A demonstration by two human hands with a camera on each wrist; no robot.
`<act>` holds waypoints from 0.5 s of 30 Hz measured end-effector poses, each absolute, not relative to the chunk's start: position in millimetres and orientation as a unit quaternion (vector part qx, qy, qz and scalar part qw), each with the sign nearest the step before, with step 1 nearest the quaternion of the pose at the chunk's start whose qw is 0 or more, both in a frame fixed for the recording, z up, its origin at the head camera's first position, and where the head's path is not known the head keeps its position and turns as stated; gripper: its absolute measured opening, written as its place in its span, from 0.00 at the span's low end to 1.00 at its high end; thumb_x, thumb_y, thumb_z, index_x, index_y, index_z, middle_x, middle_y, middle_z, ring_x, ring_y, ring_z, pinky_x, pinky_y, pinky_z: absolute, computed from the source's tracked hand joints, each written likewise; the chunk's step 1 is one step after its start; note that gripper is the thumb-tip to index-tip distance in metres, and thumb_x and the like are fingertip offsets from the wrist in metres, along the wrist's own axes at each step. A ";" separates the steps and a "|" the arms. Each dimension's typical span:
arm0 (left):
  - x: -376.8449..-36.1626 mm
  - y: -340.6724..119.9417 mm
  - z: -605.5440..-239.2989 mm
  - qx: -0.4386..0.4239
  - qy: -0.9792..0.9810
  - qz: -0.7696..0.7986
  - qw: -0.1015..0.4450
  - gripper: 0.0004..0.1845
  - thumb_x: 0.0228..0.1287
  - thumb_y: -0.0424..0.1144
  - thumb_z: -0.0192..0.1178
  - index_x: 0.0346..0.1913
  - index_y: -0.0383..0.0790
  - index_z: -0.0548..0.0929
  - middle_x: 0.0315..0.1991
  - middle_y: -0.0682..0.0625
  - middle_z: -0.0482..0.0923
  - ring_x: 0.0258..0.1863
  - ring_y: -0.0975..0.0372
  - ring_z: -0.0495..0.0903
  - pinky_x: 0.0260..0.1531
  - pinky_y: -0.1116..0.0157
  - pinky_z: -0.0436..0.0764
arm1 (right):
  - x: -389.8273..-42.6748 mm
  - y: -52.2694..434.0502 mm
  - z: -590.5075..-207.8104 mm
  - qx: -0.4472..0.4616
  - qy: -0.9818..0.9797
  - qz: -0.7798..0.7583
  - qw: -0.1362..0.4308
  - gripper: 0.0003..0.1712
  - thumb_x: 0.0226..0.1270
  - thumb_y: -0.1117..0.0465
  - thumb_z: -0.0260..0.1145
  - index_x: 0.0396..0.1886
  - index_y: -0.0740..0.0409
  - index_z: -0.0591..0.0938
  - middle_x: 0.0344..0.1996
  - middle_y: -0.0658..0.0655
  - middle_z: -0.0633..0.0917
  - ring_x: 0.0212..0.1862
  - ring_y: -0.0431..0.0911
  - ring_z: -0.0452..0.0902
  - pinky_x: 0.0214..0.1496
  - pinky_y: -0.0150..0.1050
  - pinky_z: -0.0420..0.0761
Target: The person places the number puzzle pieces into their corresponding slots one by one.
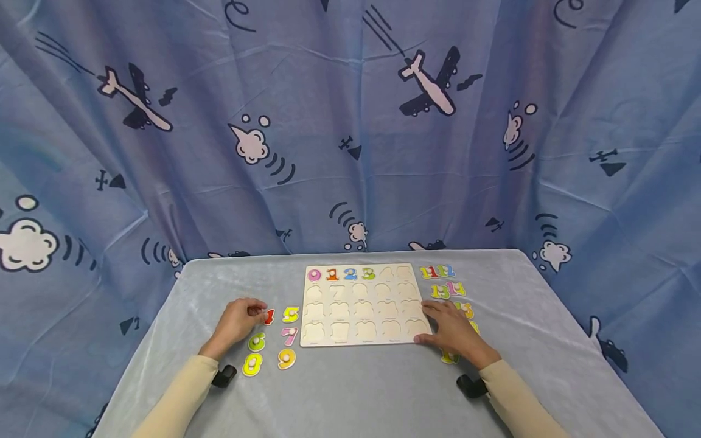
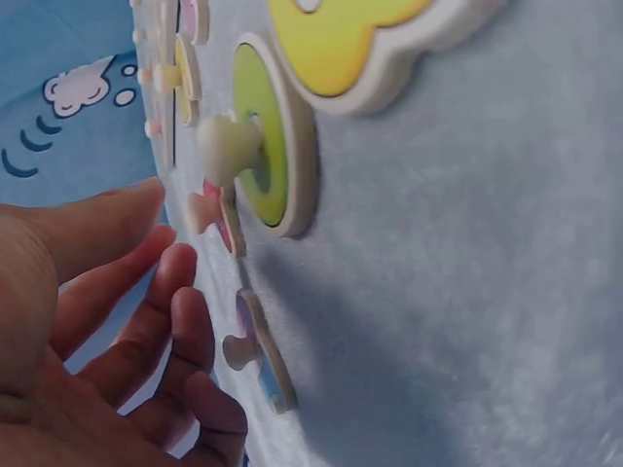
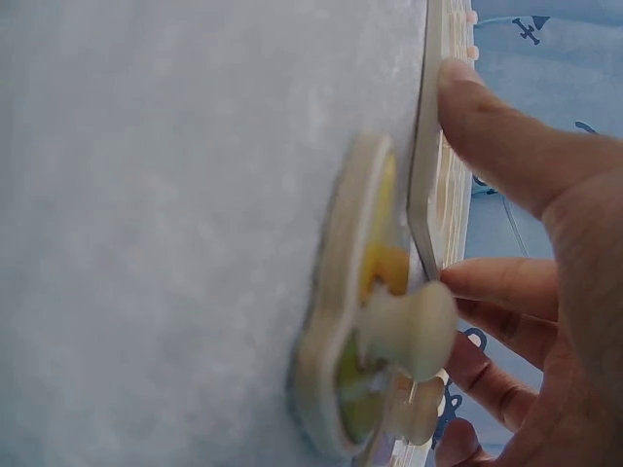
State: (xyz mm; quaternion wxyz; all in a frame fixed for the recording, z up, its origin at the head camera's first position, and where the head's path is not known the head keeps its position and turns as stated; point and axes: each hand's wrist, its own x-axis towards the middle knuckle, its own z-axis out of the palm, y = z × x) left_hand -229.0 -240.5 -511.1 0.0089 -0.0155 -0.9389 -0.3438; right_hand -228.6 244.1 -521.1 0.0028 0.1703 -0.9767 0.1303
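Note:
My left hand (image 1: 239, 319) hovers by a red number piece (image 1: 269, 316), thumb and index fingertips parted just short of its knob in the left wrist view. The other fingers curl loosely above a blue and purple piece (image 2: 255, 355). A green 6 (image 1: 256, 342) lies nearer my left wrist. My right hand (image 1: 450, 325) rests at the lower right corner of a wooden number board (image 1: 356, 343), thumb on its front edge and fingertips along its right side. The board's top row holds 0, 1, 2 and 3. Below my right palm lies a yellow-green knobbed piece (image 3: 365, 321).
Left of the board lie a yellow 5 (image 1: 291, 314), a pink 7 (image 1: 289, 335), an orange 9 (image 1: 286, 359) and a yellow 8 (image 1: 252, 364). To its right are an 11 (image 1: 429, 272), a 12 (image 1: 446, 271) and several more pieces, some partly under my hand. A blue curtain (image 1: 350, 121) hangs behind the table.

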 end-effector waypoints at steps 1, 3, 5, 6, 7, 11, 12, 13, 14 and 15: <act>-228.9 -240.4 -511.9 -0.015 -0.939 -0.343 0.004 0.09 0.59 0.35 0.68 0.42 0.37 0.87 0.31 0.50 0.83 0.30 0.63 0.76 0.33 0.66 0.75 | -228.5 244.0 -520.8 0.170 -0.977 0.131 0.002 0.48 0.47 0.37 0.76 0.62 0.63 0.79 0.64 0.61 0.76 0.63 0.62 0.68 0.59 0.63 0.70; -229.0 -239.8 -513.6 -0.010 -0.940 -0.342 -0.003 0.08 0.59 0.35 0.69 0.41 0.38 0.88 0.30 0.51 0.82 0.29 0.63 0.75 0.32 0.66 0.74 | -228.2 243.7 -520.5 0.170 -0.976 0.133 0.001 0.48 0.47 0.37 0.76 0.62 0.63 0.78 0.64 0.61 0.76 0.63 0.62 0.68 0.59 0.63 0.70; -229.2 -239.4 -515.3 -0.008 -0.940 -0.340 -0.003 0.07 0.59 0.34 0.69 0.40 0.38 0.88 0.28 0.51 0.81 0.28 0.63 0.74 0.31 0.67 0.72 | -227.7 243.6 -520.0 0.171 -0.976 0.135 0.002 0.47 0.47 0.37 0.76 0.62 0.63 0.78 0.64 0.61 0.76 0.63 0.62 0.68 0.59 0.63 0.70; -229.3 -239.4 -516.1 -0.010 -0.941 -0.338 -0.002 0.06 0.59 0.34 0.68 0.39 0.38 0.88 0.28 0.51 0.80 0.28 0.63 0.74 0.31 0.67 0.72 | -227.6 243.9 -520.0 0.172 -0.976 0.135 0.002 0.47 0.47 0.38 0.76 0.62 0.63 0.78 0.64 0.61 0.76 0.63 0.62 0.68 0.59 0.63 0.70; -229.5 -239.2 -516.9 -0.009 -0.941 -0.339 0.000 0.06 0.58 0.33 0.68 0.39 0.38 0.88 0.27 0.51 0.80 0.27 0.63 0.73 0.30 0.68 0.72 | -227.4 244.0 -520.1 0.172 -0.976 0.134 0.003 0.47 0.47 0.38 0.76 0.62 0.63 0.78 0.64 0.61 0.76 0.63 0.62 0.68 0.59 0.63 0.70; -230.0 -239.2 -519.2 -0.010 -0.941 -0.338 0.007 0.05 0.58 0.31 0.68 0.38 0.38 0.87 0.27 0.52 0.80 0.27 0.64 0.73 0.30 0.68 0.71 | -226.7 244.0 -520.3 0.175 -0.975 0.134 0.007 0.47 0.48 0.37 0.76 0.61 0.63 0.79 0.64 0.61 0.76 0.63 0.62 0.68 0.60 0.62 0.70; -230.1 -239.5 -519.5 -0.011 -0.941 -0.337 0.009 0.05 0.58 0.31 0.68 0.37 0.38 0.87 0.27 0.51 0.80 0.27 0.64 0.73 0.30 0.68 0.71 | -226.7 243.9 -520.7 0.177 -0.975 0.133 0.009 0.47 0.48 0.37 0.76 0.61 0.64 0.79 0.64 0.61 0.76 0.63 0.62 0.68 0.60 0.62 0.70; -230.1 -239.2 -519.3 -0.009 -0.941 -0.337 0.010 0.04 0.58 0.31 0.68 0.37 0.38 0.87 0.27 0.51 0.80 0.27 0.64 0.73 0.30 0.68 0.71 | -226.8 243.8 -521.1 0.176 -0.975 0.134 0.008 0.47 0.48 0.37 0.76 0.61 0.63 0.79 0.64 0.61 0.76 0.63 0.61 0.69 0.60 0.62 0.70; -230.0 -238.8 -518.8 -0.009 -0.942 -0.336 0.012 0.04 0.58 0.31 0.68 0.37 0.37 0.87 0.27 0.51 0.80 0.27 0.64 0.73 0.30 0.67 0.72 | -226.8 243.8 -521.3 0.176 -0.975 0.137 0.007 0.47 0.47 0.37 0.76 0.61 0.64 0.79 0.64 0.61 0.77 0.63 0.61 0.69 0.60 0.62 0.70; -229.8 -238.3 -518.2 -0.009 -0.942 -0.336 0.014 0.04 0.58 0.31 0.68 0.37 0.37 0.87 0.27 0.51 0.81 0.27 0.64 0.73 0.30 0.67 0.72 | -227.0 243.9 -521.9 0.176 -0.975 0.138 0.006 0.47 0.47 0.37 0.76 0.62 0.63 0.78 0.64 0.61 0.76 0.63 0.61 0.68 0.60 0.62 0.70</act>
